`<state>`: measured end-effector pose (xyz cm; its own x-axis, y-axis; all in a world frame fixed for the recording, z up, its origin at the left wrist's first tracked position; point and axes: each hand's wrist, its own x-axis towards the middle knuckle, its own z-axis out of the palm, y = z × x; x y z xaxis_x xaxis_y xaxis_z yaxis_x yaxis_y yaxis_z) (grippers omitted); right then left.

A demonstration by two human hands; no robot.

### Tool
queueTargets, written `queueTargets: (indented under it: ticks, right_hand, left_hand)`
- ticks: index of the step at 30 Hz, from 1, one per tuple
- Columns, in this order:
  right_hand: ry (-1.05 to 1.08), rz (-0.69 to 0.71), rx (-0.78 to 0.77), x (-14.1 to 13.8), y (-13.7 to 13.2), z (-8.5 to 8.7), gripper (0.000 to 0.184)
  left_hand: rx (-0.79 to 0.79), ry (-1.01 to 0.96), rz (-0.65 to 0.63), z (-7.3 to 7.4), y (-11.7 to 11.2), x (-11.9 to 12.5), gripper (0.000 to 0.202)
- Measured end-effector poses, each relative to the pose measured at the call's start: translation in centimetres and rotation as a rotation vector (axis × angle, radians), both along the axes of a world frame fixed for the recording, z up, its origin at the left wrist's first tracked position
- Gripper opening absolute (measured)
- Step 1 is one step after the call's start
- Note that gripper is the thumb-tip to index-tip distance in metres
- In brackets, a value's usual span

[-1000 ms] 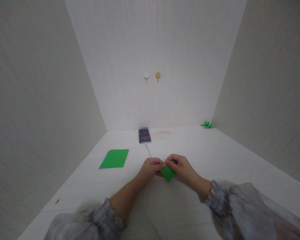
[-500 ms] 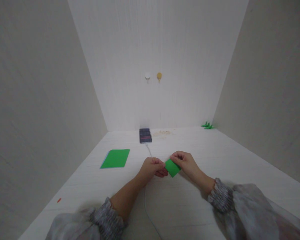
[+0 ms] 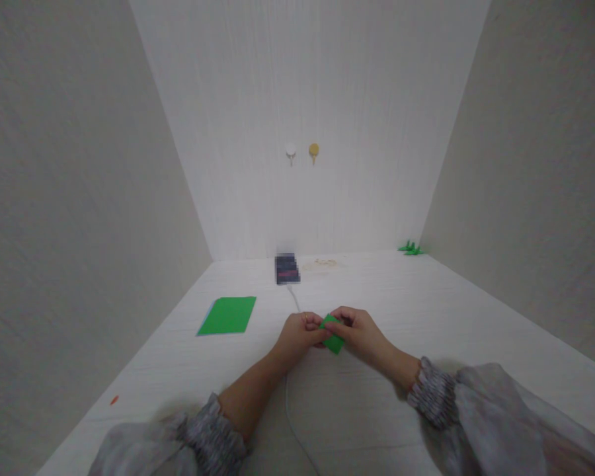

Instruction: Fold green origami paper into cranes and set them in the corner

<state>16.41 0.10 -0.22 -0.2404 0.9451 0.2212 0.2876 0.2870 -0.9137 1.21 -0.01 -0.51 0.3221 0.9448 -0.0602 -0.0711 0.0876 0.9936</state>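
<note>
In the middle of the white table (image 3: 441,317), a small folded green paper (image 3: 334,341) is being held between both hands. The left hand (image 3: 297,334) is pinching its left edge, with the thumb and fingers closed narrowly on it. The right hand (image 3: 361,330) is gripping the upper right part, with its fingers curling over the paper. The fingertips of the two hands are coming very close together above the fold. I cannot tell if the paper is touching the table or hanging just over it. A thin white cable (image 3: 294,299) is running from a dark device (image 3: 286,268) at the back toward the hands. To the left, well apart, a flat green sheet (image 3: 227,315) is lying on the table. In the far right corner, some small green paper figures (image 3: 410,248) are standing. On the back wall, two hooks (image 3: 290,153) are hanging side by side.
</note>
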Motion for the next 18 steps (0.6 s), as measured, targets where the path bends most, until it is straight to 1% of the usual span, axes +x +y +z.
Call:
queueTargets:
  ticks: [4,7,12,16,18]
  right_hand:
    - [-0.004,0.014,0.016,0.1,-0.01,0.22,0.023]
    - [0.001,0.021,0.037,0.24,-0.01,0.37,0.022]
    - [-0.033,0.013,0.042,0.29,0.0,0.34,0.023]
    - [-0.081,0.045,0.052,0.08,-0.19,0.37,0.028]
    - [-0.114,0.061,0.082,0.01,-0.28,0.46,0.031]
  left_hand:
    - [-0.005,-0.069,0.049,0.28,0.07,-0.26,0.031]
    - [0.023,-0.094,0.062,0.45,-0.03,-0.12,0.032]
    - [0.111,-0.09,0.118,0.86,-0.23,0.14,0.026]
    - [0.161,-0.067,0.119,0.93,-0.15,-0.01,0.021]
    - [0.149,-0.079,0.11,0.87,-0.13,-0.07,0.02]
